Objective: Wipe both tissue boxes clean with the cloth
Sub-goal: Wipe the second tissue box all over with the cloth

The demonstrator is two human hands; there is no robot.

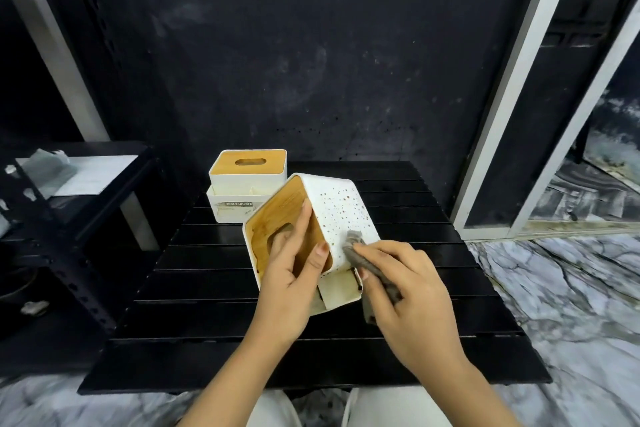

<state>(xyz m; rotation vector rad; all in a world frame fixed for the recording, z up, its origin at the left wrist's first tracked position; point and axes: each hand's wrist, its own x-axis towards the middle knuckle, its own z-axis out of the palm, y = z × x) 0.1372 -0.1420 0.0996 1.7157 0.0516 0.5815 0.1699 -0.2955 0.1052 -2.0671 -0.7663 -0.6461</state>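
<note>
At lower centre of the frame, the left hand (294, 274) is curled round a tilted speckled box (341, 218), thumb and fingers laid on its wooden lid (277, 222), the box raised on edge over the black slatted worktop (207, 288). Just right of it, the right hand (412, 291) is closed round a grey cloth (363, 258), which is pressed against the box's speckled white side. Farther back, at centre, a second box (247, 185) is seen upright on the worktop, labelled "TISSUE HOLDER". A black shelf (79, 184) is noted at left.
</note>
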